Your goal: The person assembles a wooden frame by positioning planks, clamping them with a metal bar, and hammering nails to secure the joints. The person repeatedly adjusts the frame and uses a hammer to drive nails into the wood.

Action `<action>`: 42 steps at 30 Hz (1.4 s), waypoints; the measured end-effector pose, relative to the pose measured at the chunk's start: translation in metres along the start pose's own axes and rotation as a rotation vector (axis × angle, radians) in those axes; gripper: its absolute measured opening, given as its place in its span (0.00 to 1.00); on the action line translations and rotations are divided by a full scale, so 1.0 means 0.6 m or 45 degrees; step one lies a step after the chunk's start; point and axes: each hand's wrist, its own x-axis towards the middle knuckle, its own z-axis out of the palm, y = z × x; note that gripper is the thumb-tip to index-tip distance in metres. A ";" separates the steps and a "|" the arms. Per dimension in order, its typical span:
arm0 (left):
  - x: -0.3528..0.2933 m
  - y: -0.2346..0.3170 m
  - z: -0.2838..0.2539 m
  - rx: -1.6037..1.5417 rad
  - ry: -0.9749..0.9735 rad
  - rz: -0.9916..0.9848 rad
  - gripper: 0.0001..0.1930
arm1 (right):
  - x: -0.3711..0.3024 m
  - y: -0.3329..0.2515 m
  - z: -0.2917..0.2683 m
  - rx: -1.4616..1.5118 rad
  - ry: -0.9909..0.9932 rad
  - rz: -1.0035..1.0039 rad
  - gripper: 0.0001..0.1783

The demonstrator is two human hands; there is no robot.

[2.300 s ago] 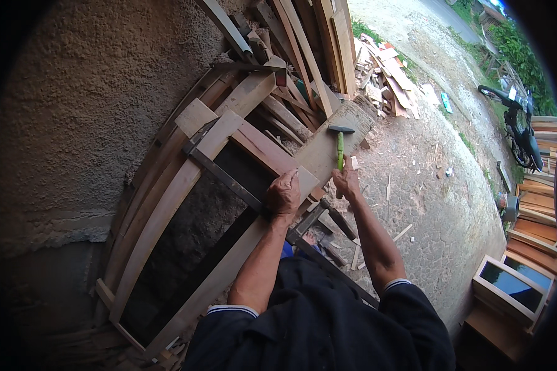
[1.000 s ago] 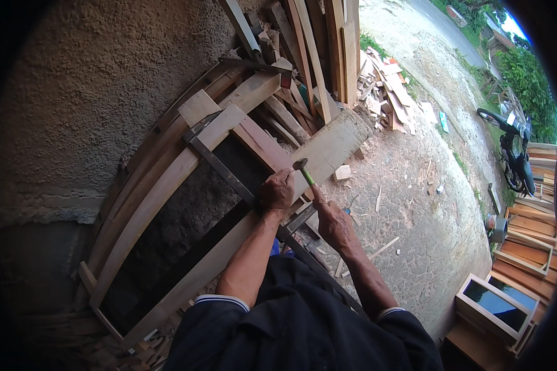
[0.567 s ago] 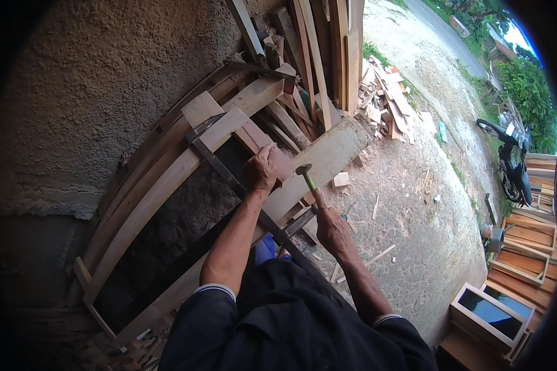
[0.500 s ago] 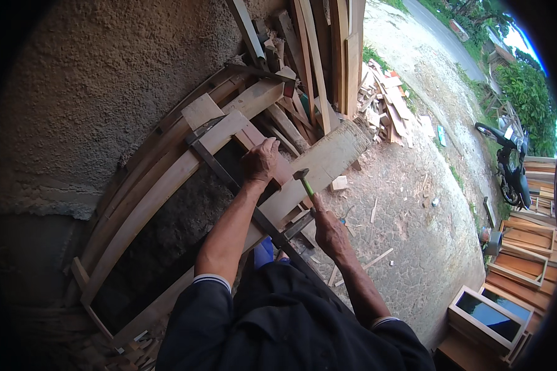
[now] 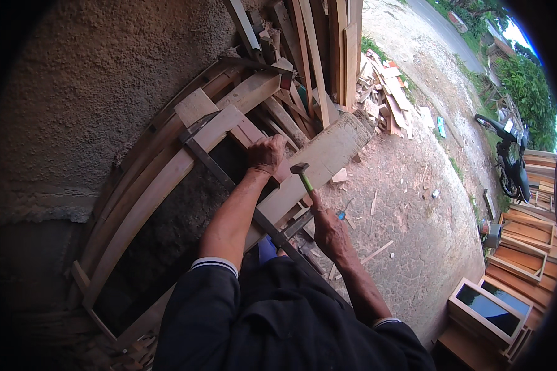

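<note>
My left hand (image 5: 267, 154) is closed in a fist on the reddish wooden rail (image 5: 246, 132) at the end of a long pale wooden frame (image 5: 158, 176). Whatever its fingers may hold is hidden. To its right, my right hand (image 5: 332, 235) grips a hammer (image 5: 306, 178) by its green handle. The dark hammer head is raised over a thick, rough plank (image 5: 319, 157), apart from my left hand. This plank lies slantwise beside the rail. A dark metal bar (image 5: 210, 162) crosses the frame under my left forearm.
A rough wall (image 5: 117, 80) rises on the left. Upright boards (image 5: 346, 62) and scrap wood (image 5: 387, 93) stand and lie beyond the plank. On the right are a motorcycle (image 5: 512, 157) and wooden frames with dark glass (image 5: 489, 309). Offcuts litter the ground.
My left hand has shifted slightly right along the rail and is curled into a tighter fist. The hammer head has risen and turned a little. The whole view has shifted slightly.
</note>
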 end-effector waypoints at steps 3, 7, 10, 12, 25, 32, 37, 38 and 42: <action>0.000 0.003 -0.002 -0.017 0.041 -0.005 0.09 | -0.001 0.002 0.006 0.016 0.057 -0.018 0.44; 0.001 0.001 0.000 -0.003 0.039 0.014 0.09 | 0.008 0.011 0.013 -0.029 -0.017 0.008 0.44; 0.002 -0.002 0.002 0.011 0.050 0.027 0.09 | 0.005 0.012 0.016 -0.067 0.025 0.000 0.44; -0.001 -0.002 0.003 -0.010 0.051 0.041 0.09 | 0.000 0.011 0.019 -0.030 0.144 -0.095 0.44; -0.002 0.003 -0.001 -0.007 0.024 -0.004 0.09 | -0.004 0.008 0.020 0.003 0.023 0.014 0.47; -0.002 -0.002 0.004 0.025 0.050 0.028 0.09 | 0.002 0.017 0.023 0.092 0.240 -0.204 0.47; -0.006 -0.001 0.002 0.043 0.022 -0.012 0.09 | -0.001 0.016 0.020 -0.068 -0.035 -0.003 0.45; -0.003 -0.001 0.002 0.014 0.039 0.005 0.09 | -0.002 0.016 0.018 -0.064 0.011 -0.029 0.45; -0.003 -0.001 0.001 -0.020 0.043 0.030 0.08 | -0.004 0.014 0.017 -0.031 0.100 -0.050 0.45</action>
